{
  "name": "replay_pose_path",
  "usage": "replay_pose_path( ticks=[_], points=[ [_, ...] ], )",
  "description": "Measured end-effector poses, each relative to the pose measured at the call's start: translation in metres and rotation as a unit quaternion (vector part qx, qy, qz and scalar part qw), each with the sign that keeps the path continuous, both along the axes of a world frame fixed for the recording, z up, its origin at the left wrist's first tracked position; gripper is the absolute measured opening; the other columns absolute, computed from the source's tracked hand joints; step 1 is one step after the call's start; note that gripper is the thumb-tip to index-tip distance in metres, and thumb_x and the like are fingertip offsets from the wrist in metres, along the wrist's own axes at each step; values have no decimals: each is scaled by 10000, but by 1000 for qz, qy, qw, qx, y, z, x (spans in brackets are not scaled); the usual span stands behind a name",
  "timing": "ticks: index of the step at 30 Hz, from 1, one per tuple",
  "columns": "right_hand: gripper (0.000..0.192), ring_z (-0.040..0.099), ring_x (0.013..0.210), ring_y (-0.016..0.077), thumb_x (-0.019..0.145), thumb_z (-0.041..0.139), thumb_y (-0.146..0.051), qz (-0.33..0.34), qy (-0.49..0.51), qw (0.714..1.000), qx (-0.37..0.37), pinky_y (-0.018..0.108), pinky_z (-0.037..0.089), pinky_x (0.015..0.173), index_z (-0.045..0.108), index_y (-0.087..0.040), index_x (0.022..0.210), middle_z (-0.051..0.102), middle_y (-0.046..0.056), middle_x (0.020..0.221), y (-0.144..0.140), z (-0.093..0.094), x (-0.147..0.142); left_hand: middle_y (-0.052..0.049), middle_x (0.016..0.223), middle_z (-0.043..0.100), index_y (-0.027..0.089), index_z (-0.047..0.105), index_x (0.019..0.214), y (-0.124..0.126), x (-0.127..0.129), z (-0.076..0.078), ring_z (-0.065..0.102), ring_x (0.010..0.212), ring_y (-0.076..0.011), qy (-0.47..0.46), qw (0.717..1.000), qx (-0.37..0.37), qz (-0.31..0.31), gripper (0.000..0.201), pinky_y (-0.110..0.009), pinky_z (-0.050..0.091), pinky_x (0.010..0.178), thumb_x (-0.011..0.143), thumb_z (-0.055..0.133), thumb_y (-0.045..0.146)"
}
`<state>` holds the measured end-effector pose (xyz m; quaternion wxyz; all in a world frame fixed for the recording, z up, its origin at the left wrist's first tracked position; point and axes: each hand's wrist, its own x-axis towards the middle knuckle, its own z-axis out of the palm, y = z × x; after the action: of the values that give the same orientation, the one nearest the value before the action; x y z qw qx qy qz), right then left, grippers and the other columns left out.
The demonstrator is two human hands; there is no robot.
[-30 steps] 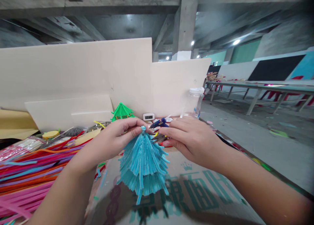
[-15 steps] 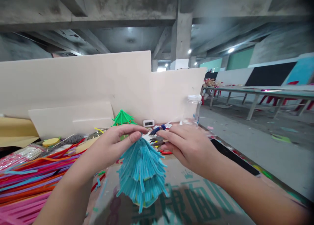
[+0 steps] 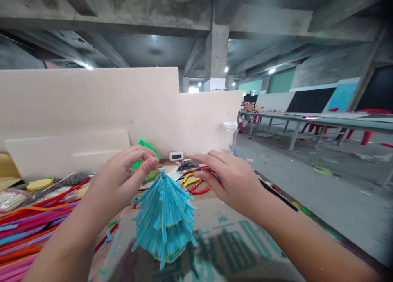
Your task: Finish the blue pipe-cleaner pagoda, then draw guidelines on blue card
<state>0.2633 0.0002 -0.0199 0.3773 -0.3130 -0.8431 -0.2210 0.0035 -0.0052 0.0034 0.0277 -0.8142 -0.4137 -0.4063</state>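
Observation:
A tree-shaped craft made of light-blue fuzzy strips point(image 3: 164, 220) stands upright in tiers, with a small knob at its top. My left hand point(image 3: 124, 173) is just left of that top, slightly apart from it. Its thumb and index fingertip are drawn together; whatever might be between them is hidden. To the right of the top, my right hand point(image 3: 225, 175) hovers with its fingers stretched forward and the thumb apart from them. Pliers with red and yellow handles point(image 3: 199, 187) lie beyond the gap between my hands, partly covered by the right fingers.
Bundles of coloured pipe cleaners point(image 3: 39, 228) cover the left side. Behind my left hand is a green tiered craft point(image 3: 149, 144). A small digital clock point(image 3: 176, 156) and a clear lidded jar point(image 3: 229, 138) stand before the cream board point(image 3: 208, 118). Printed cardboard point(image 3: 239, 249) lies underneath.
My left fingers have drawn back from the blue tree's top, which now shows, and curled together. The hands are farther apart, exposing the pliers' handles. The view has turned slightly right.

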Motion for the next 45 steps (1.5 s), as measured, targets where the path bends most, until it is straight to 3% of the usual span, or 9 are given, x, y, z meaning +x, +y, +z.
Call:
replay_pose_path(
  ticks=[3, 7, 12, 15, 21, 25, 29, 40, 45],
  points=[
    [297, 648, 795, 184, 1020, 488, -313, 8, 24, 999, -31, 298, 458, 687, 643, -145, 1210, 714, 74, 937, 1, 4, 7, 0, 785, 648, 219, 629, 806, 2, -5, 0, 589, 752, -183, -38, 997, -15, 59, 392, -281, 416, 667, 990, 395, 474],
    [284, 632, 728, 176, 1009, 508, -319, 8, 24, 999, -26, 289, 438, 637, 649, -148, 1187, 708, 67, 906, 7, 9, 1, -2, 871, 656, 217, 615, 926, 4, -4, -2, 599, 813, -184, -94, 993, -27, 63, 190, -272, 426, 695, 922, 456, 321],
    [296, 677, 839, 222, 1014, 485, -322, 8, -35, 998, -46, 335, 506, 710, 638, -150, 1200, 727, 93, 977, 14, 4, -4, 26, 603, 499, 221, 507, 671, 2, -5, 1, 489, 581, -156, -73, 994, -60, 56, 194, -278, 346, 552, 799, 369, 173],
    [289, 680, 1027, 247, 999, 500, -287, 26, -33, 998, -46, 384, 543, 846, 613, -157, 1231, 716, 133, 1141, 4, -23, 14, 30, 617, 513, 218, 549, 736, 2, -8, 3, 486, 576, -154, -79, 993, -71, 55, 200, -271, 344, 540, 790, 368, 153],
    [243, 725, 911, 231, 977, 519, -276, -38, -27, 990, -133, 349, 595, 756, 652, -198, 1165, 749, 107, 1025, -23, -92, 45, -10, 909, 703, 208, 687, 998, 2, -5, 2, 619, 802, -182, -75, 994, -75, 36, 232, -276, 458, 722, 926, 498, 323],
    [236, 727, 910, 246, 965, 525, -240, -51, -31, 980, -192, 379, 596, 781, 668, -187, 1144, 752, 109, 1004, -19, -116, 34, -33, 1060, 726, 224, 711, 1080, 5, 0, 0, 646, 977, -216, -43, 991, -123, -16, 349, -298, 476, 834, 937, 549, 497],
    [259, 737, 914, 259, 982, 501, -300, -60, 0, 960, -272, 402, 606, 779, 680, -206, 1144, 763, 94, 1027, -8, -133, 27, -26, 1056, 727, 239, 729, 1072, 10, 0, -4, 649, 992, -209, -42, 984, -160, -64, 302, -295, 476, 825, 941, 565, 457],
    [314, 730, 956, 258, 1007, 457, -352, -58, 2, 922, -383, 395, 588, 813, 680, -207, 1174, 756, 113, 1093, -12, -137, 44, 2, 1107, 731, 266, 740, 1058, 11, 5, -12, 649, 1049, -183, -104, 964, -229, -87, 224, -267, 483, 870, 941, 592, 385],
    [351, 715, 1014, 259, 1006, 459, -396, -51, 10, 915, -400, 392, 567, 858, 659, -208, 1225, 742, 115, 1147, -12, -140, 48, -1, 1048, 752, 242, 729, 1096, 12, 3, -12, 681, 912, -175, -109, 964, -232, -70, 281, -253, 498, 746, 936, 581, 419]
  ],
)
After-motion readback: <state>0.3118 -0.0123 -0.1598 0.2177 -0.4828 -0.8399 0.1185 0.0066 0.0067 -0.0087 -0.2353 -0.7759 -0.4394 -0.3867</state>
